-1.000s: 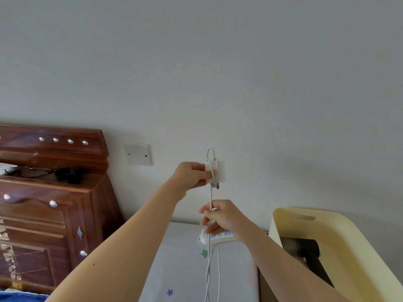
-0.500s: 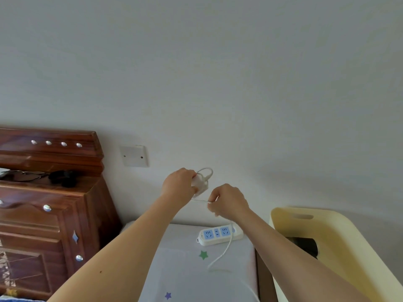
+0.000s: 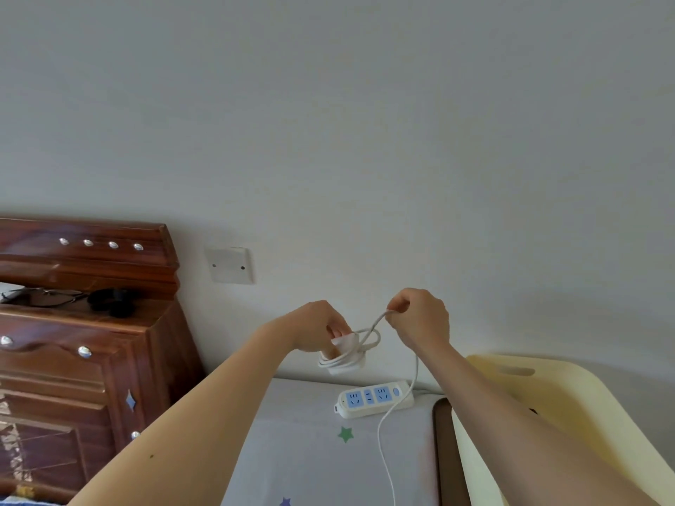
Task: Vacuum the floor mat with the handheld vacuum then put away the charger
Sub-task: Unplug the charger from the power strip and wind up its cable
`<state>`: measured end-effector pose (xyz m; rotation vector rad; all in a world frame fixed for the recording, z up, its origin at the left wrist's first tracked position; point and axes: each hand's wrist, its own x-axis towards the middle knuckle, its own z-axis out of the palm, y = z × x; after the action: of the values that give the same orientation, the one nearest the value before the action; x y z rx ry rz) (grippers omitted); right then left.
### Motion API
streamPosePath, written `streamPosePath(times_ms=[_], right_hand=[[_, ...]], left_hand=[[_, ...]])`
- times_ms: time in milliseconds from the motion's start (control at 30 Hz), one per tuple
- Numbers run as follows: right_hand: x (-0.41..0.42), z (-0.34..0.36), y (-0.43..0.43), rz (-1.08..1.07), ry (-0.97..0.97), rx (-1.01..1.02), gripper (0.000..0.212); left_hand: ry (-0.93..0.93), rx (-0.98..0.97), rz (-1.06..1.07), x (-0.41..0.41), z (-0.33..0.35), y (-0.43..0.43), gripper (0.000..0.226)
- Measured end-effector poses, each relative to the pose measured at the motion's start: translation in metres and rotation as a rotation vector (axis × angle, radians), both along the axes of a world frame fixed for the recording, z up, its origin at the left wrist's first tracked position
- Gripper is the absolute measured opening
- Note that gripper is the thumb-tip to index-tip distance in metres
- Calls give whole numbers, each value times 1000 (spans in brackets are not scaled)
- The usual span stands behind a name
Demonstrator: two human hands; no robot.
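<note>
While the left hand (image 3: 314,328) curls round the small white charger (image 3: 345,354), held in the air just left of the right hand (image 3: 420,323), the right hand pinches its thin cable (image 3: 378,317). The charger seems light and rigid, best gripped by its body; the cable is limp and may unwind. Below both hands the cable's dangling length crosses a power strip (image 3: 372,398) and could snag.

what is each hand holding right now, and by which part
The left hand holds the white charger by its body, with cable loops wound around it. The right hand pinches the charger's cable a little above those loops.
</note>
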<state>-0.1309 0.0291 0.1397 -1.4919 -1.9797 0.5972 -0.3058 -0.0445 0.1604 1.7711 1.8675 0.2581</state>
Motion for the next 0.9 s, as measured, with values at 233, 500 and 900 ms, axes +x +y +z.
streamPosePath(times_ms=[233,500,900], right_hand=[[5,-7,4,68,148,-80,16],[-6,-13,-10,257,26,-254,8],[-22,-2,-37,497,-7,-335,7]], left_hand=[[-390,-37,-30,3,16,0,36],[-624,181,154,13,30,11,29],[-294,491,612,15,15,14,25]])
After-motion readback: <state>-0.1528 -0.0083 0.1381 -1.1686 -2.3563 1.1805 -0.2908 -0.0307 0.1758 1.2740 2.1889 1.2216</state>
